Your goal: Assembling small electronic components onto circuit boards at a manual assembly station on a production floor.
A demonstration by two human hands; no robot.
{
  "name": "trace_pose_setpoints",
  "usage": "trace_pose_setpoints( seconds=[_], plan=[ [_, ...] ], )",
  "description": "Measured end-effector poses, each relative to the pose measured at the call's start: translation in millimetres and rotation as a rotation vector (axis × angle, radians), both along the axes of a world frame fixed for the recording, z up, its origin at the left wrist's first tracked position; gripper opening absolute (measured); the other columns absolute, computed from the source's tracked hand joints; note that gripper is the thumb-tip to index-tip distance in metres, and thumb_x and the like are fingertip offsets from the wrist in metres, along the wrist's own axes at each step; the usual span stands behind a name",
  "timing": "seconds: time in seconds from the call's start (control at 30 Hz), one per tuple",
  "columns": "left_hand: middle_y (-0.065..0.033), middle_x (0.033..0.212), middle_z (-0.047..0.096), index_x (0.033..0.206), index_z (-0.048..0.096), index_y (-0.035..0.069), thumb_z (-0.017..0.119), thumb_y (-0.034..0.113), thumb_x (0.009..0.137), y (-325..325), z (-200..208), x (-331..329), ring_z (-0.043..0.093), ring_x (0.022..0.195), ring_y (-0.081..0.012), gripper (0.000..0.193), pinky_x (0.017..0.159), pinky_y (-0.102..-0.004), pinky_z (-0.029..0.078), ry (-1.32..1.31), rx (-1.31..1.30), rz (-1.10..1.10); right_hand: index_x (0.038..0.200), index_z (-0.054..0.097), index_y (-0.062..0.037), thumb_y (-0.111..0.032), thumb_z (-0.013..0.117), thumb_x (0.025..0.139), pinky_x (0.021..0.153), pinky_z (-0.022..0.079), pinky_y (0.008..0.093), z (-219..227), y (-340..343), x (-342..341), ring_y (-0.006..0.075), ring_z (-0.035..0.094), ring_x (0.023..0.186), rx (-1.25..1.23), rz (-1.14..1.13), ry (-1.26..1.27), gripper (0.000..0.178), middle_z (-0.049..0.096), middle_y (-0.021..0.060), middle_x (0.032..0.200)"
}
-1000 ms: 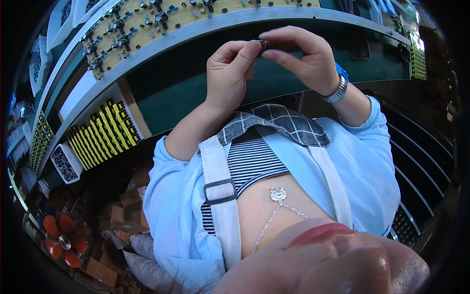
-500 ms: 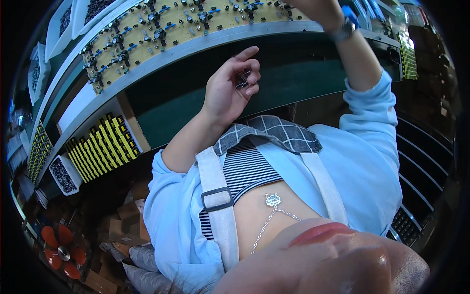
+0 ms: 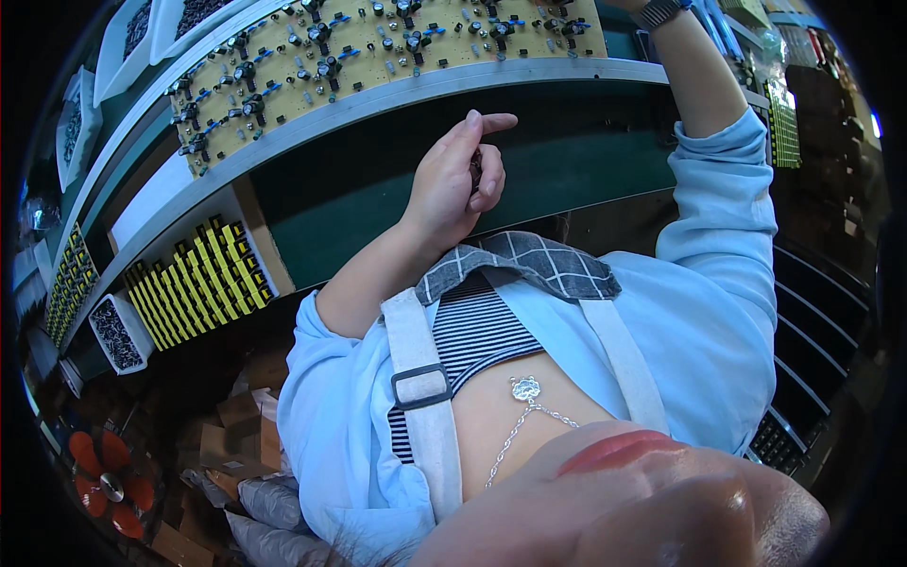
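Observation:
My left hand (image 3: 458, 180) hovers over the dark green surface below the circuit boards. Its lower fingers curl round some small dark parts (image 3: 475, 170), too small and hidden to name, while the forefinger points right beside the thumb. My right hand (image 3: 624, 4) reaches past the top edge, so only a sliver near the watch (image 3: 658, 11) shows and its fingers are hidden. Ahead lies a tan panel of circuit boards (image 3: 378, 74) bearing black capacitors, blue parts and other small components. A metal rail (image 3: 435, 80) runs along the panel's near edge.
White bins of small dark parts (image 3: 121, 57) stand at the far left. Nearer are a tray of yellow-and-black components (image 3: 203, 283) and a white box of small parts (image 3: 121, 333). Below sit an orange fan (image 3: 111, 487), cardboard boxes (image 3: 241, 444) and grey bags (image 3: 269, 501).
My right hand has moved up, almost wholly out of the picture. My left fingers have shifted, with the forefinger now pointing right, and the parts in the palm are more covered. The view has shifted slightly.

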State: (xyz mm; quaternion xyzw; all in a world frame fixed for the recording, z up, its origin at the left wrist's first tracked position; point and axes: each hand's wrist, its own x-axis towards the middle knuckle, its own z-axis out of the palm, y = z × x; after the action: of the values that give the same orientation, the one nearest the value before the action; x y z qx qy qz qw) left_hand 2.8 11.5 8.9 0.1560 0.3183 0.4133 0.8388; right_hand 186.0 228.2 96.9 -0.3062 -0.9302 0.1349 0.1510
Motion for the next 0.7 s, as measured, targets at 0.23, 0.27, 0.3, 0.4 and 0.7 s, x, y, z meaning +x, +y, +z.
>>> trace_pose_setpoints(
  seconds=[0.23,0.27,0.3,0.4,0.7],
  plan=[
    [0.0011,0.052,0.044,0.129,0.05,-0.001,0.02,0.048,0.106,1.3,-0.2,1.7,0.033,0.041,-0.0072,0.061,0.041,-0.0216,0.026,-0.034,0.043,-0.015,0.089,0.072,-0.0058,-0.019,0.071,0.08,0.064,0.052,0.0322,11.2,-38.5,4.9,0.0223,0.064,0.07,0.038,0.071,0.032,0.016,0.065,0.0096,0.079],
    [0.0007,0.052,0.044,0.126,0.051,0.0,0.019,0.051,0.105,0.8,-0.4,3.1,0.034,0.041,-0.0072,0.064,0.041,-0.0216,0.026,-0.001,0.102,-0.032,0.09,0.072,-0.0057,-0.018,0.071,0.081,0.064,0.052,0.0318,11.2,-47.9,9.6,0.0219,0.064,0.071,-0.009,0.061,0.063,0.016,0.065,0.0095,0.079],
    [0.0003,0.052,0.044,0.124,0.052,0.001,0.017,0.055,0.103,1.4,-1.2,5.3,0.034,0.041,-0.0071,0.067,0.041,-0.0215,0.026,0.026,0.167,-0.044,0.091,0.072,-0.0055,-0.018,0.071,0.081,0.064,0.052,0.0315,-3.2,-66.0,15.5,0.0215,0.064,0.071,-0.05,0.055,0.087,0.016,0.065,0.0093,0.08],
    [-0.0006,0.053,0.045,0.12,0.054,0.003,0.016,0.06,0.101,-2.4,-2.6,3.5,0.036,0.041,-0.0073,0.071,0.041,-0.0214,0.027,0.084,0.202,-0.004,0.093,0.072,-0.0052,-0.017,0.071,0.083,0.065,0.052,0.0304,-39.2,-117.1,1.9,0.0204,0.064,0.072,-0.198,0.087,0.141,0.016,0.065,0.0089,0.082],
    [-0.0029,0.064,0.052,0.105,0.056,0.008,0.013,0.063,0.1,-5.0,-4.8,9.3,0.04,0.046,-0.0078,0.07,0.042,-0.0212,0.029,0.211,0.236,-0.038,0.099,0.071,-0.004,-0.015,0.071,0.087,0.066,0.053,0.0271,-58.9,-165.8,-8.2,0.0171,0.064,0.076,-0.535,0.014,0.359,0.017,0.066,0.0076,0.088]
  ],
)
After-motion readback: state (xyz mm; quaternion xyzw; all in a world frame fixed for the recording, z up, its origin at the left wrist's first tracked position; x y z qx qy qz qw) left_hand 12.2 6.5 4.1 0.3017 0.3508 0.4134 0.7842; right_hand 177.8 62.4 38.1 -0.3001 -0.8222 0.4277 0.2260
